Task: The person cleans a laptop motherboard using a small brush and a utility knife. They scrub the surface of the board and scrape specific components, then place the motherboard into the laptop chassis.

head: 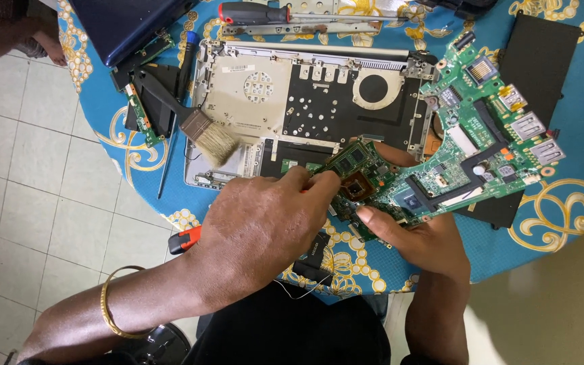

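Left hand pinching at green circuit board | right hand gripping board's edge | bristly brush

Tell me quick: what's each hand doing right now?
Left hand: closed in a pinch grip at the green circuit board; what it pinches is hidden.
Right hand: holding the board's lower edge.

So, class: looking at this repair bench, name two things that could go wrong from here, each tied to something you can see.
1. The green circuit board is held up off the table by the right hand at one end only; it could flex or slip while the left hand works on it.
2. The open laptop base lies directly beneath, with a paintbrush resting on it; a dropped board could strike both.
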